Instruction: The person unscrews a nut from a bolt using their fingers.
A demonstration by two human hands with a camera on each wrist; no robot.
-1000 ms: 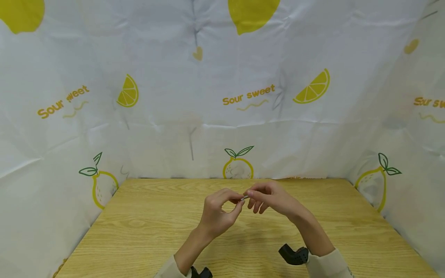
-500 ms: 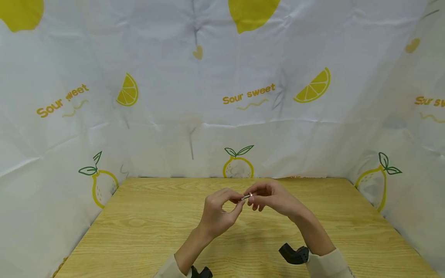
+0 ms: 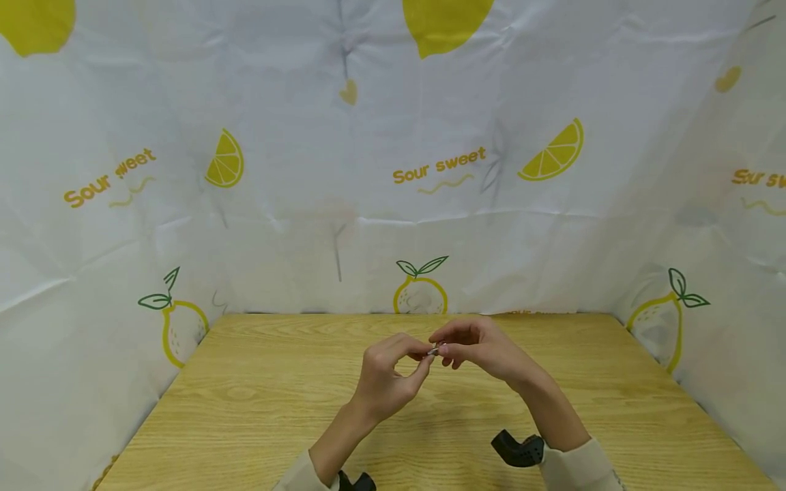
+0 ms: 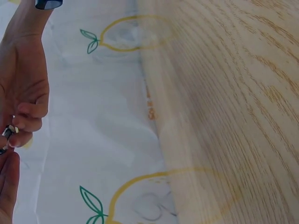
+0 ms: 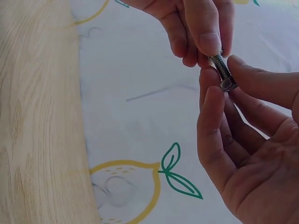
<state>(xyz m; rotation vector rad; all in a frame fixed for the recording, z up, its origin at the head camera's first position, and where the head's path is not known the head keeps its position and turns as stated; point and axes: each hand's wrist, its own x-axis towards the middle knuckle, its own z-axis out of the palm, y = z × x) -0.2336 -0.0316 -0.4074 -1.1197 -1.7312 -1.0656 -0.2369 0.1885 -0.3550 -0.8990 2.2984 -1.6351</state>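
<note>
A small silver hex-head bolt (image 5: 223,70) is held in the air between both hands, over the table. My left hand (image 3: 388,375) pinches its threaded end between thumb and index finger, hiding the tip. From the other side, my right hand (image 3: 485,351) holds the bolt near its hex head, thumb and fingertips on opposite sides. In the right wrist view the head points towards the right palm, and the bare thread shows between the two hands' fingertips. Only a little of the bolt (image 4: 7,132) appears at the edge of the left wrist view.
A wood-grain table (image 3: 258,402) lies below the hands. White cloth (image 3: 295,170) printed with lemons and lettering stands behind it and along both sides. Black wrist devices (image 3: 518,449) sit by the light sleeve cuffs (image 3: 580,467).
The right fingertips have shifted about the bolt's head end, and the lower right fingers have drawn in a little. The left hand stays in place with its pinch on the bolt.
</note>
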